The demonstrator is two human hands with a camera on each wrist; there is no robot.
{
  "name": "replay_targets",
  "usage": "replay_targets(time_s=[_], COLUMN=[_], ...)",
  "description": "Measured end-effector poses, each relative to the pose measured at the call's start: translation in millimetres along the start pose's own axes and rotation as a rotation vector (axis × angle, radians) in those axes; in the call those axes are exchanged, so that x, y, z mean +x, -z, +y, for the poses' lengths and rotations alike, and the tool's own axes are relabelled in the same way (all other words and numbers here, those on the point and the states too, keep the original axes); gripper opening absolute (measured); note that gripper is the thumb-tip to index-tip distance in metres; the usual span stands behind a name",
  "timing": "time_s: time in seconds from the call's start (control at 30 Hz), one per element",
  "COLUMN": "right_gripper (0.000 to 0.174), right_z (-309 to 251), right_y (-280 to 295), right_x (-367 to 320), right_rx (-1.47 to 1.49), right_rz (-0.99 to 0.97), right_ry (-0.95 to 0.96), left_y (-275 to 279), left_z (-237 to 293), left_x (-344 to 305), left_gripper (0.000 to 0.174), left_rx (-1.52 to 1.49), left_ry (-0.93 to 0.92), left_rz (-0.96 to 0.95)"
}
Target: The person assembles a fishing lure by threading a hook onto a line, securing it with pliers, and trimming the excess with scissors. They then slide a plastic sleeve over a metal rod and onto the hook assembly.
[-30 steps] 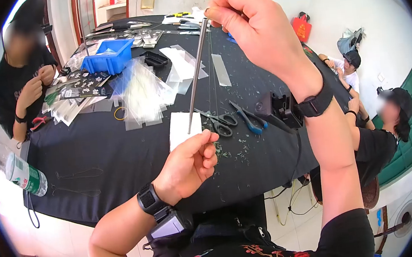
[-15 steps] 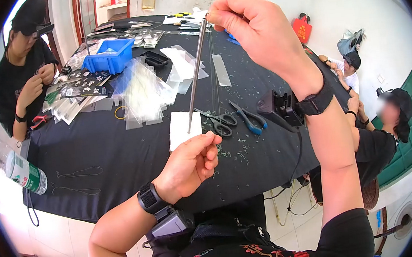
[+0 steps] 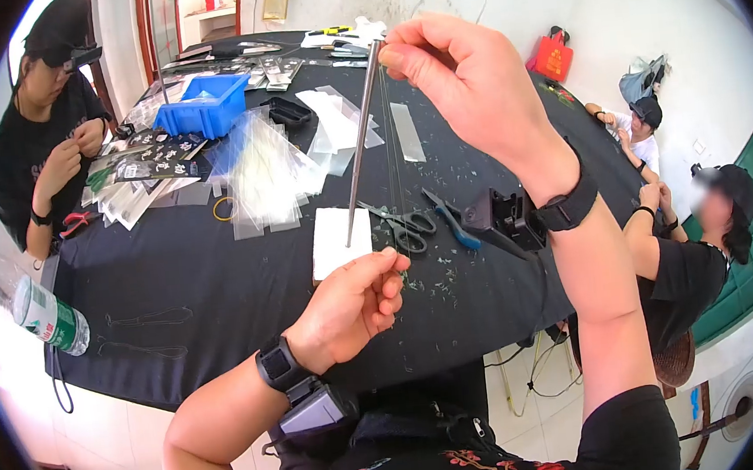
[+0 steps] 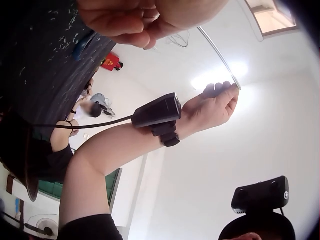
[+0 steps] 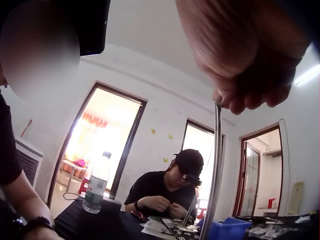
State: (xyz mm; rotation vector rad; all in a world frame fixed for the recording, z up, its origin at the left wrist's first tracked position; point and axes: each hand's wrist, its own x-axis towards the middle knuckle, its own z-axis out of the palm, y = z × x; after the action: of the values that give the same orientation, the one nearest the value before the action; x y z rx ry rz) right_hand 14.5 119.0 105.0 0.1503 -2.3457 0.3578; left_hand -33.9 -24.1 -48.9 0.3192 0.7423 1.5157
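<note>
A thin metal rod (image 3: 361, 147) stands upright and slightly tilted, its foot over a white block (image 3: 328, 242) on the black-covered table. At its top, my right hand (image 3: 475, 79) pinches a fine thread (image 3: 391, 135) between thumb and forefinger, the fingertips right at the rod's tip. The thread runs down in thin strands beside the rod to my left hand (image 3: 347, 305). There the thumb and forefinger pinch its lower end, with the other fingers curled. In the right wrist view, the rod (image 5: 217, 150) rises to the fingertips.
Black-handled scissors (image 3: 410, 232) and blue-handled pliers (image 3: 454, 219) lie behind the left hand among green scraps. Clear plastic sheets (image 3: 264, 173), a blue bin (image 3: 204, 107) and a water bottle (image 3: 52, 317) are to the left. Other people sit around the table.
My right hand has come down a little at the rod's top. The left hand has shifted slightly down and right, and the head view has tilted a little.
</note>
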Motion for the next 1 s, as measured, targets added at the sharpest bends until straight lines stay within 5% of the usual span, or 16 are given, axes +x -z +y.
replay_targets(time_s=[0.2, 0.3, 0.37, 0.5, 0.63, 0.87, 1.0], right_gripper=[0.01, 0.01, 0.013, 0.032, 0.024, 0.012, 0.01], right_z=[20.0, 37.2, 31.6, 10.0, 4.3, 14.4, 17.8], right_y=[-17.7, -29.5, -36.5, -37.8, -39.7, -45.0, -53.5], right_x=[-27.9, -45.2, -50.1, -38.9, -27.0, -31.6, -41.0], right_rx=[0.178, 0.0, 0.512, 0.674, 0.546, 0.905, 1.031], right_rz=[0.198, -0.066, -0.049, 0.152, 0.279, 0.164, 0.097], right_ry=[-0.044, -0.185, -0.428, -0.21, -0.13, -0.258, -0.343], left_y=[3.3, 2.6, 3.3, 4.0, 6.5, 6.9, 3.0], left_z=[2.3, 3.4, 3.3, 3.2, 2.5, 4.1, -5.7], left_x=[3.7, 4.6, 4.2, 6.4, 8.6, 8.7, 1.5], left_gripper=[0.019, 0.019, 0.019, 0.019, 0.019, 0.016, 0.015], left_rx=[0.027, 0.032, 0.036, 0.045, 0.029, -0.136, -0.232], left_ry=[-0.01, -0.015, -0.015, -0.02, -0.02, 0.023, -0.118], left_rz=[0.021, 0.036, 0.046, 0.038, 0.035, -0.005, 0.124])
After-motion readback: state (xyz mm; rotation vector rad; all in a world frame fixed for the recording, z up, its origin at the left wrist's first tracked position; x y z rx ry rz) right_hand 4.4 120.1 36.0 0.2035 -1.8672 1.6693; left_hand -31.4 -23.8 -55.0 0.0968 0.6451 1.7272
